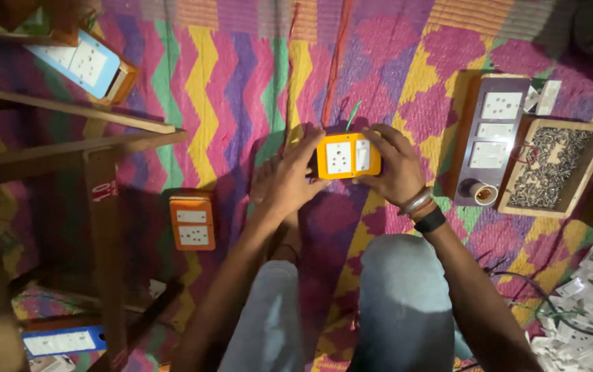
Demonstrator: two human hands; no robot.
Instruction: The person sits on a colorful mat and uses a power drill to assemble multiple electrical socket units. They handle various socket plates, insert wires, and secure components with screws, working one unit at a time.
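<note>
A small red-and-white label (104,191) sits on the wooden frame (103,227).

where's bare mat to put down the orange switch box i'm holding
The mat is bare between the orange switch box in your left hand and right hand and the wooden frame, above the second orange box. The right is crowded: long switch board, tray, white parts pile.

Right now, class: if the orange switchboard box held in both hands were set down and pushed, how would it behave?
The orange switchboard box looks rigid and flat-sided, so it would probably slide on the mat, not roll. Its green wire looks thin and would likely flex.
</note>
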